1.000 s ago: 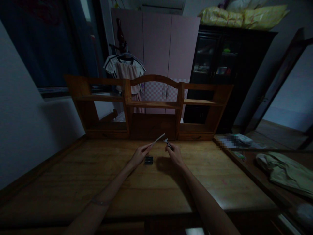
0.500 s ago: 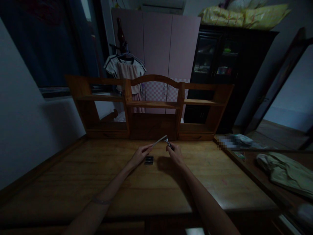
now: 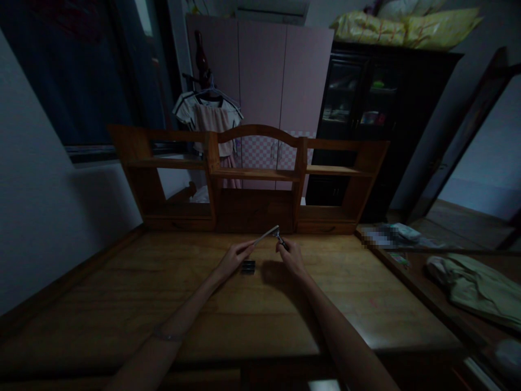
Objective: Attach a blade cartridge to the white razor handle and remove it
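Pinched in my left hand (image 3: 236,257) is a thin pale stick (image 3: 266,234), slanting up to the right; its exact kind is too dim to make out. My right hand (image 3: 292,255) is closed around the dark handle of a razor (image 3: 279,237), head upward. The razor's head meets or nearly meets the far end of the stick; I cannot tell whether they touch. On the wooden desk (image 3: 195,315), just below my left fingers, lies a small black slotted case (image 3: 248,267), which looks like a holder for razor cartridges.
A wooden shelf unit (image 3: 256,174) stands along the desk's back edge. To the right, beyond a raised rim, are a folded pale green cloth (image 3: 472,285) and a plastic packet (image 3: 402,232). A white wall (image 3: 81,217) borders the left side.
Almost nothing differs. The razor's head and the stick's tip have shifted very slightly; both hands keep their hold.
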Available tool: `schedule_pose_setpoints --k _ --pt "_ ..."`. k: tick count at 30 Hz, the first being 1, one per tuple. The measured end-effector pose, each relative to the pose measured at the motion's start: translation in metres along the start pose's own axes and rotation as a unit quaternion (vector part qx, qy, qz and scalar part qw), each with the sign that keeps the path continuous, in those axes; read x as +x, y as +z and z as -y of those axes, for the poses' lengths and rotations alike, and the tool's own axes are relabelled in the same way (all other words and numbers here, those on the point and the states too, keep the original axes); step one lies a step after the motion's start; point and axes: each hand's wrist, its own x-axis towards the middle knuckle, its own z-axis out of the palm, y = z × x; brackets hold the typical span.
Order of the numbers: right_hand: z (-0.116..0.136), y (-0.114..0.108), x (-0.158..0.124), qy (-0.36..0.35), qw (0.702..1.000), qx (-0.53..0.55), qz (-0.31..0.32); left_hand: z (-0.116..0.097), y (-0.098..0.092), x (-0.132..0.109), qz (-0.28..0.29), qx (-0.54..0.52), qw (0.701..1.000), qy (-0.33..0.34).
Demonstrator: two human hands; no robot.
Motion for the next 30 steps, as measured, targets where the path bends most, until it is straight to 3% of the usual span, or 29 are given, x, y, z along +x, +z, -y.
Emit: schedule_pose_setpoints --k 7,22,30 --pt "0.001 0.0 0.0 -0.001 1.0 0.001 -0.001 0.013 -0.001 0.003 -0.019 0.014 1.0 0.007" --pt "0.008 -0.002 -0.001 -0.002 1.0 -0.001 -0.004 0.007 0.0 0.0 0.003 0.034 0.999 0.02" --pt "0.006 -0.003 -0.001 -0.007 1.0 0.004 0.002 0.021 -0.005 0.007 -0.02 0.026 0.999 0.023"
